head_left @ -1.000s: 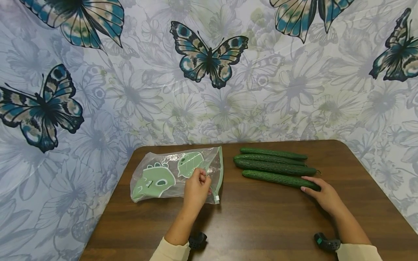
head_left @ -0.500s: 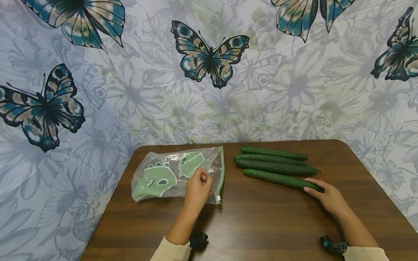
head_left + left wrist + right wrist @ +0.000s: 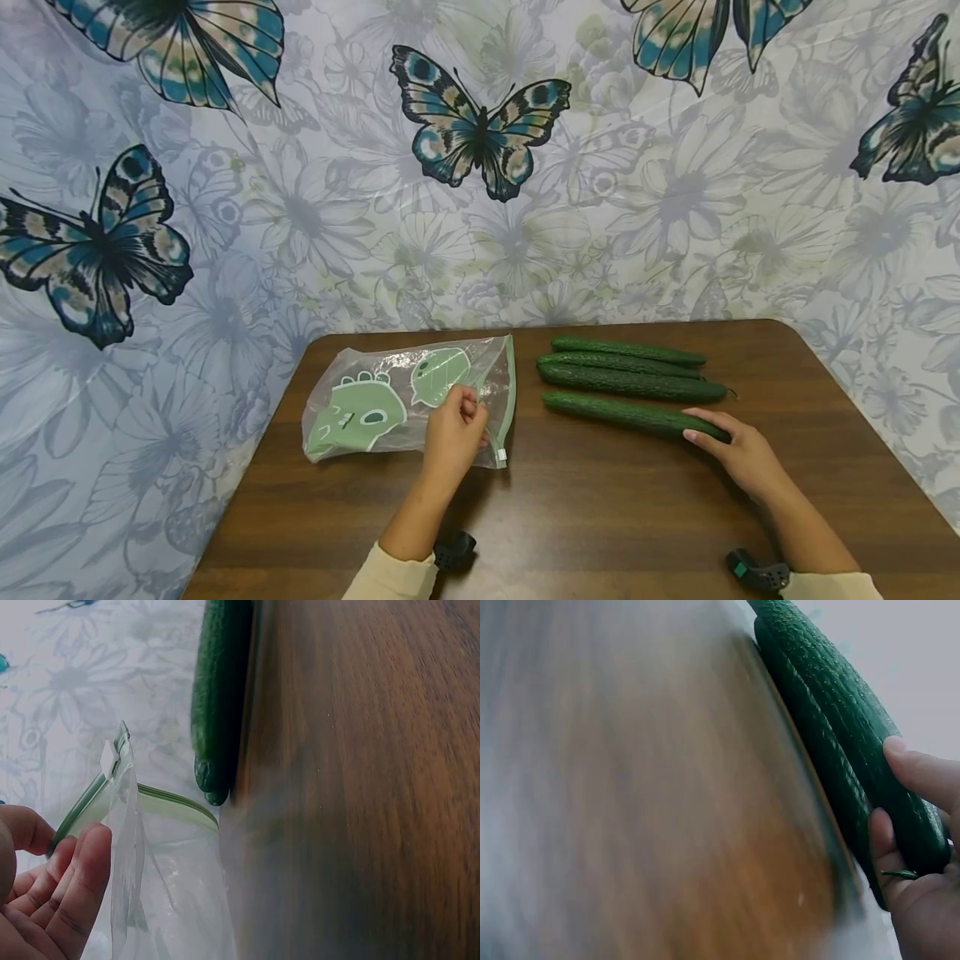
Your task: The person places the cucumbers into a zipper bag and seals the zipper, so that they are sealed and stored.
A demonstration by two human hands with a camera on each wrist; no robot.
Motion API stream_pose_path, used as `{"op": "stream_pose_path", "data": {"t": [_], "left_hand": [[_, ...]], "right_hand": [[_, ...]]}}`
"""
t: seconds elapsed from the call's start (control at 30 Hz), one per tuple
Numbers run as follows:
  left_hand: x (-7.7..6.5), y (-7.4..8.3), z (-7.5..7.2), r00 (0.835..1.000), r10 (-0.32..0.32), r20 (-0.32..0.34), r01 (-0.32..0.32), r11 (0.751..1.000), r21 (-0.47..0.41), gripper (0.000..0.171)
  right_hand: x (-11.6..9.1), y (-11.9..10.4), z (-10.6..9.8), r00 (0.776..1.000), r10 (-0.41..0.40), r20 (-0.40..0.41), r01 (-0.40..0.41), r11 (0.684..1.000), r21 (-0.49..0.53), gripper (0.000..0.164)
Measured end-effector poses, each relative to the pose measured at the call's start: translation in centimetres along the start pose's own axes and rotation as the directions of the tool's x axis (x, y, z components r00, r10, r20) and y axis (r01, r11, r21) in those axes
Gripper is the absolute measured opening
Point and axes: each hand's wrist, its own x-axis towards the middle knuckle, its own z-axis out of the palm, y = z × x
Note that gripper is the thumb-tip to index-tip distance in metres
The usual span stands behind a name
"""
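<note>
Cream sleeves (image 3: 393, 575), two of them, come in nearest me, with one black device (image 3: 453, 552) at each wrist. Past them are two hands. The left hand (image 3: 452, 433) has its fingertips pinched together on the green strip (image 3: 81, 808) of one clear plastic bag (image 3: 412, 437), which lies on the left of the table, its mouth parted. One white slider (image 3: 501, 456) sits at the strip's near end, and two green cartoon shapes (image 3: 367, 417) are printed on the bag. The right hand (image 3: 750, 462) grips one cucumber (image 3: 615, 410) by its right end, thumb and fingers on either side; whether it is raised off the wood I can't tell. Just behind it, three more cucumbers (image 3: 630, 381) lie side by side, four in all, on one brown table (image 3: 600, 508). Farthest back is one flowered backdrop (image 3: 517, 287), with five butterflies (image 3: 481, 133) in view.
</note>
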Motion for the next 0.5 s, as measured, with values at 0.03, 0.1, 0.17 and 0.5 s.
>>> {"op": "stream_pose_path", "data": {"t": [0.03, 0.1, 0.17, 0.5], "left_hand": [[0.0, 0.0, 0.0, 1.0, -0.001, 0.0, 0.001, 1.0, 0.001, 0.006], [0.0, 0.0, 0.1, 1.0, -0.002, 0.001, 0.002, 1.0, 0.002, 0.006], [0.1, 0.0, 0.1, 1.0, -0.002, 0.002, 0.002, 1.0, 0.001, 0.006], [0.1, -0.2, 0.2, 1.0, 0.002, 0.004, -0.002, 1.0, -0.006, 0.007]], "right_hand": [[0.0, -0.3, 0.0, 1.0, -0.006, -0.003, 0.006, 1.0, -0.003, 0.061], [0.0, -0.8, 0.1, 1.0, -0.023, -0.008, 0.022, 1.0, -0.008, 0.06], [0.1, -1.2, 0.3, 0.999, -0.04, -0.015, 0.04, 0.999, -0.019, 0.058], [0.5, -2.9, 2.1, 0.994, -0.107, -0.012, 0.107, 0.994, -0.009, 0.052]]}}
